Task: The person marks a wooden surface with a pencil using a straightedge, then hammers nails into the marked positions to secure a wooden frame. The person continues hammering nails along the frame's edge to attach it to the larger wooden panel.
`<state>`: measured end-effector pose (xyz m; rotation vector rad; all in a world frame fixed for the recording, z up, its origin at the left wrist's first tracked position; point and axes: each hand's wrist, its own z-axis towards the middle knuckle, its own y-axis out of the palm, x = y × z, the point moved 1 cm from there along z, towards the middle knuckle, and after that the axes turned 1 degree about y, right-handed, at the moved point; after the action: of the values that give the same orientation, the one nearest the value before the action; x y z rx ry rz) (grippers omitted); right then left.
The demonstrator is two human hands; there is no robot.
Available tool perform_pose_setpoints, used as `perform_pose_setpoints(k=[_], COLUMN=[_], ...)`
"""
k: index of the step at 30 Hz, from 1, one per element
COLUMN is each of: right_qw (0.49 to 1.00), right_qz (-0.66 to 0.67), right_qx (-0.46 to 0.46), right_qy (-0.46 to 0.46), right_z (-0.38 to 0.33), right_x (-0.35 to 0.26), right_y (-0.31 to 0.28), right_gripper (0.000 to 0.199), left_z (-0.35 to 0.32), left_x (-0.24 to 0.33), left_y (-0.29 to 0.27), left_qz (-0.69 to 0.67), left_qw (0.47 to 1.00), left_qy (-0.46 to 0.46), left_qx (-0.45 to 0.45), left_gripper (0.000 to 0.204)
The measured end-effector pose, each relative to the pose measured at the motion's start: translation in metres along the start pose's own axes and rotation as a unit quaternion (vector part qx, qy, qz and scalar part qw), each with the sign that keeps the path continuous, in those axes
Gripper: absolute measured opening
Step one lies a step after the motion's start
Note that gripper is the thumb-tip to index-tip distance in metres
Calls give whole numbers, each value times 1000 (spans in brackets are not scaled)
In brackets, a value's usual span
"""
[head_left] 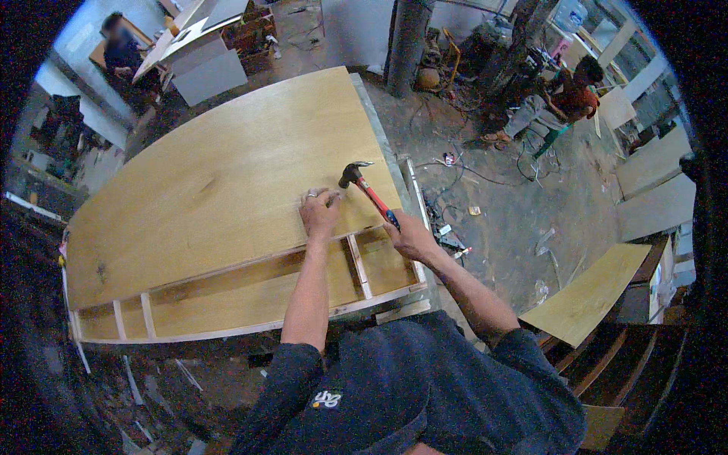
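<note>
My right hand point(413, 236) is wrapped round the handle of a claw hammer point(371, 193), red with a blue and black grip. The hammer's head is raised over a large plywood sheet point(220, 174), close to my left hand. My left hand point(320, 214) rests on the sheet with its fingers bent together. Whatever the fingertips hold, if anything, is too small to make out. The sheet lies over a frame of pale wooden strips point(356, 265). Along the near side part of the frame shows, with short cross pieces and another wood panel beneath.
A thin plywood offcut point(588, 296) leans at the lower right, beside a shelf-like wooden unit point(614, 364). Cables and scraps litter the floor on the right. One person point(561, 98) sits at the far right, another point(121, 53) is at the far left. A grey post point(409, 45) stands behind.
</note>
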<state>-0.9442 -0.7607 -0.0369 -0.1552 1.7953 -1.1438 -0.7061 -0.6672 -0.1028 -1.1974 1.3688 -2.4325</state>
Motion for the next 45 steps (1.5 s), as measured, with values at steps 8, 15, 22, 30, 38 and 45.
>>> perform_pose_setpoints(k=[8, 15, 22, 30, 38, 45], right_qw=[1000, 998, 996, 998, 998, 991], right_qz=[7, -14, -60, -39, -50, -121], right_qx=[20, -15, -27, 51, 40, -25], right_qy=[24, 56, 56, 3, 2, 45], right_z=[-23, -26, -26, -32, -15, -16], right_x=[-26, -31, -28, -20, -20, -23], right_y=[0, -6, -4, 4, 14, 10], right_gripper=[37, 37, 37, 35, 33, 34], left_z=[3, 9, 4, 3, 4, 7], left_x=[13, 8, 9, -3, -15, -14], left_y=[-3, 2, 0, 1, -1, -3], left_qz=[7, 13, -11, -32, -26, -39], left_qw=[995, 996, 996, 998, 992, 992], left_qy=[-95, -87, -88, -37, -52, -30], left_qx=[-27, -17, -20, -33, -114, -116], left_gripper=[17, 17, 17, 41, 64, 64])
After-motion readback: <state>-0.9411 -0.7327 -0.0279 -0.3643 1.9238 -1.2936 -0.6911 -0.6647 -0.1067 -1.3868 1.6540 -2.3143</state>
